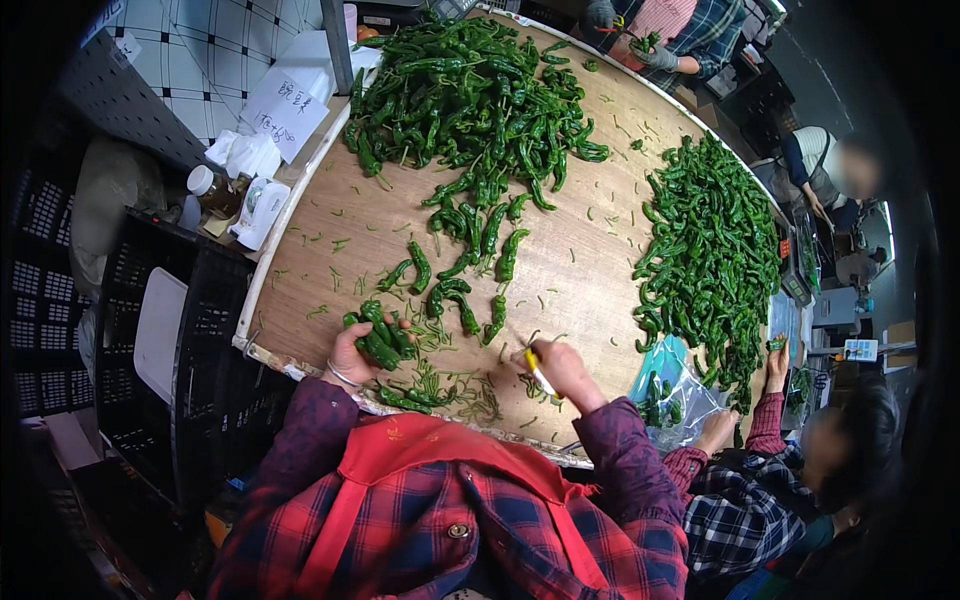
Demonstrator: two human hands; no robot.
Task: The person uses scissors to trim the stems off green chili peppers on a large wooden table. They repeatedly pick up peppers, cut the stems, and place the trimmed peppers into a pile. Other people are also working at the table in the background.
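Note:
Several green peppers (381, 337) lie bunched in my left hand (354, 352), above the near left part of a wooden tabletop (600, 255). My right hand (562, 369) grips scissors with yellow and white handles (537, 369); their blades are blurred and point left over the wood. Cut green stems (435, 334) are scattered between and around both hands. More peppers (405, 397) rest at the near edge under my left hand. A loose line of peppers (499, 311) runs from there up to a large heap of green peppers (472, 90) at the far side.
Another pepper heap (709, 247) lies on the right. Beside it a co-worker's hands (716, 431) are at a clear plastic bag (679, 397) with peppers in it. Across the table a gloved co-worker (660, 58) holds scissors. Black crates (142, 442), a lidded jar (212, 187) and papers (281, 112) are on the left.

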